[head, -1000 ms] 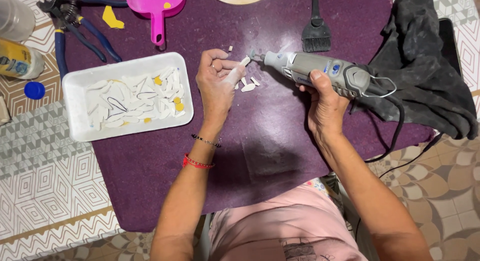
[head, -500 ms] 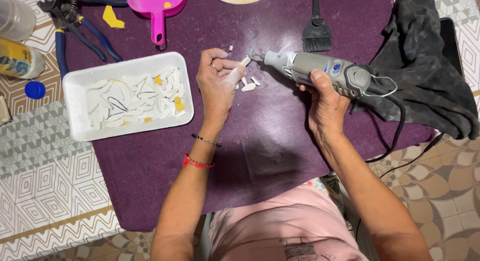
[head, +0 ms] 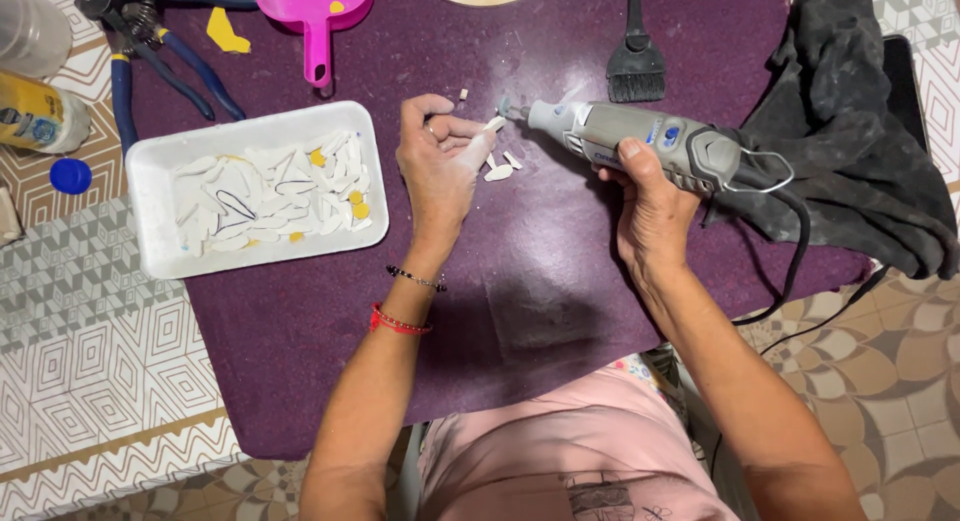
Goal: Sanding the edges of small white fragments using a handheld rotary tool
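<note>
My left hand [head: 438, 166] pinches a small white tile piece [head: 492, 125] between thumb and fingers, held just above the purple table mat [head: 520, 311]. My right hand [head: 650, 206] grips a grey corded rotary tool [head: 640, 141] lying sideways, its tip right at the white piece. A few small white chips [head: 500, 167] lie on the mat under the tool tip. A white foam tray [head: 160, 166] with several white and yellow tile shards sits left of my left hand.
Blue-handled pliers [head: 165, 56], a pink scoop [head: 315, 11] and a yellow shard [head: 225, 31] lie at the back left. A black brush [head: 635, 56] rests at the back, a dark cloth [head: 850, 151] at the right. A bottle [head: 35, 111] and blue cap [head: 70, 176] sit far left.
</note>
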